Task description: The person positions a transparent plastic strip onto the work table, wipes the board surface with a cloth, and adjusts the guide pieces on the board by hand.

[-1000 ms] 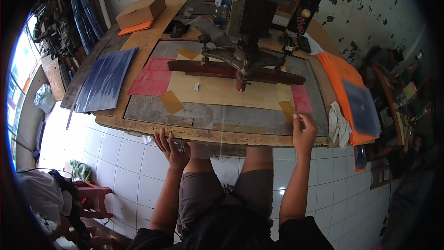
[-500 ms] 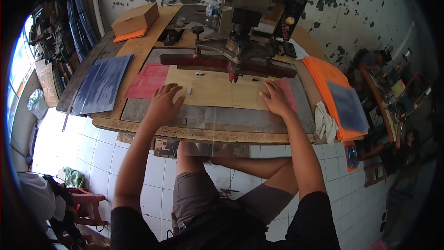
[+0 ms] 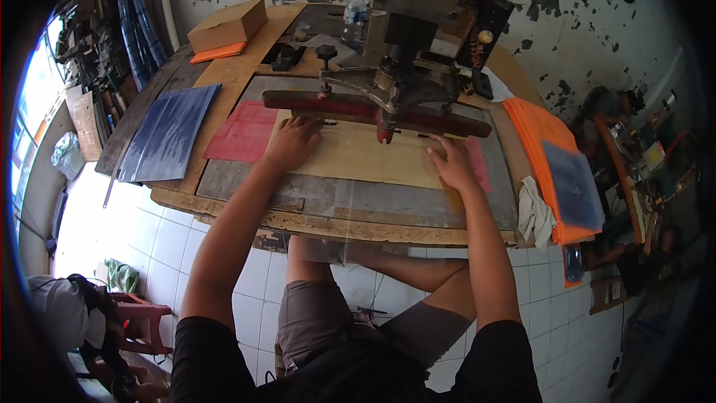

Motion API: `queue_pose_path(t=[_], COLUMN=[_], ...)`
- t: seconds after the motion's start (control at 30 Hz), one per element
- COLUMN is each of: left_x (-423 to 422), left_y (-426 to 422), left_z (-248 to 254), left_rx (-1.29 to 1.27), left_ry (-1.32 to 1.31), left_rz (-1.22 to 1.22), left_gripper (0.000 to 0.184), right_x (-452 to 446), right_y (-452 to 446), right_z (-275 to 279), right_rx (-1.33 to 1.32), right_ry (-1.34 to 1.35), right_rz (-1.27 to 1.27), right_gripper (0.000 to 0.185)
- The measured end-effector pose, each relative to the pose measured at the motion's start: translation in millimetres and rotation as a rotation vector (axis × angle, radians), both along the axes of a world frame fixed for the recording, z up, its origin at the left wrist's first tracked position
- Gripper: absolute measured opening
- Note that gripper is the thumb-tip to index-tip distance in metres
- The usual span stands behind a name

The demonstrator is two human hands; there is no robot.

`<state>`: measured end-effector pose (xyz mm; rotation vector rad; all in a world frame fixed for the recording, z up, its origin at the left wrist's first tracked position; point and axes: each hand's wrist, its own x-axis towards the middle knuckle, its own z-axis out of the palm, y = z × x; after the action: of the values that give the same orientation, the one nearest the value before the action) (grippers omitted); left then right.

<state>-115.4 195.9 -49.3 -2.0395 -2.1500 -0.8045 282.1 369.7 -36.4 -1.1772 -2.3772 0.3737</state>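
My left hand (image 3: 293, 143) rests with fingers stretched forward on the left part of a yellow sheet (image 3: 365, 158). My right hand (image 3: 453, 163) lies at the sheet's right end, fingers extended and a little apart. Neither hand grips anything. Under the yellow sheet, a pink-red sheet (image 3: 237, 133) shows at both sides, on a grey metal plate (image 3: 231, 183). Small dark pieces (image 3: 423, 136) sit near the yellow sheet's far edge. Just beyond my fingers hangs the press's red bar (image 3: 350, 110). A clear plastic film (image 3: 339, 242) seems to overhang the table's front edge.
Blue plastic sheets (image 3: 171, 130) lie at the left, a cardboard box (image 3: 227, 26) behind them. To the right are orange sheets (image 3: 548, 157), a clear plastic stack (image 3: 570, 183) and a white cloth (image 3: 535, 213). A water bottle (image 3: 355, 19) stands behind. Another person sits far right.
My left hand has slid forward and right over the yellow sheet, and the small light piece beside it is now hidden. My right hand stays near the right end. The view has shifted slightly.
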Motion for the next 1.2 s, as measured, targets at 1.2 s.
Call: queue_pose_path(t=[1.2], left_x=[9.9], left_y=[-20.4], left_z=[31.9], left_rx=[0.003], left_ry=[-0.379], left_rz=[-0.268], left_gripper=[0.039], right_x=[20.2], right_y=[-5.0], right_z=[12.5], right_rx=[-0.185], right_ry=[0.406], right_rz=[0.033], right_gripper=[0.029])
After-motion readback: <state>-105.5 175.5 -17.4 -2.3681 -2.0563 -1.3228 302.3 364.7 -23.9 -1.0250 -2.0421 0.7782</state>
